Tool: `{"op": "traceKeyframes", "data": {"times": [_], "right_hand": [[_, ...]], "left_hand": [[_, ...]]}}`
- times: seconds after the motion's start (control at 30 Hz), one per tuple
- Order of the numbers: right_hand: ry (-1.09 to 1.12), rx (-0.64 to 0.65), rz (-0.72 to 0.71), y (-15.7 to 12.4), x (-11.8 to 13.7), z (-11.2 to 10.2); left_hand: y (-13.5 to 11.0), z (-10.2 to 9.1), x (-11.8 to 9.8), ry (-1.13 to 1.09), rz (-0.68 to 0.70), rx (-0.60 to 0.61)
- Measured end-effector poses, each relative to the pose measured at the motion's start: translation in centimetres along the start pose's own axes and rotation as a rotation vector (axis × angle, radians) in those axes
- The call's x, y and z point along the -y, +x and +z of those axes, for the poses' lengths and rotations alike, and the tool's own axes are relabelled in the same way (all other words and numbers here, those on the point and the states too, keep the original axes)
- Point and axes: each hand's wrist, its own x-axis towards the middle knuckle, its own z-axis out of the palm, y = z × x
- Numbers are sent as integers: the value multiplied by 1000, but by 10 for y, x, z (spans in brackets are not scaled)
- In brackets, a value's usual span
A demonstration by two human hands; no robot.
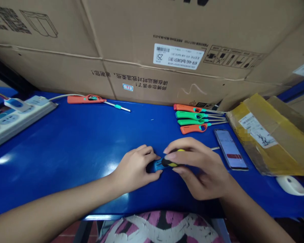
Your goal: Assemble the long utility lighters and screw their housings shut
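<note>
In the head view, a lighter (159,165) with a blue, black and yellow body is held just above, or possibly on, a blue table (66,141); which of these cannot be told. It is held between both hands near the table's middle. Most of its body is hidden by the right hand (196,167), and only a thin metal tip (214,148) is seen past it, just beside a phone (230,150). The blue end is gripped by the curled fingers (148,150) of the left hand (134,170), with the forearm angled in from the lower left. The right hand is arched over the lighter and closed narrowly around it, with the forearm brought in from the lower right. Four orange and green lighters (199,118) are laid side by side near the far edge, and an orange lighter (84,99) is placed further left, near a power strip (20,116). The phone's small text cannot be read, and part of the label on a taped parcel (268,135) is blurred. A computer mouse (291,185) is partly cut off by shadow, and a large cardboard box (167,33) is stood behind the table.
</note>
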Motion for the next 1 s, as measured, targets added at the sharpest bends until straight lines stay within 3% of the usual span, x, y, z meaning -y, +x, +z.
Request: {"op": "traceKeyframes", "data": {"times": [0.17,0.3,0.37,0.43,0.63,0.83,1.0], "right_hand": [[-9,-445,91,3,-7,-6],[-2,-565,349,6,-33,-5],[-140,-496,392,7,-51,0],[-308,-321,374,8,-70,5],[-427,-51,374,15,-113,21],[-554,142,448,22,-119,30],[-619,193,463,27,-114,32]], "left_hand": [[0,-8,1,71,-25,84],[0,-17,0,91,-14,149],[-1,-20,-1,97,-8,179],[-2,-21,-1,108,-4,190],[-3,-12,-1,100,69,129],[-1,-7,4,32,133,160],[-3,-10,3,-56,81,163]]}}
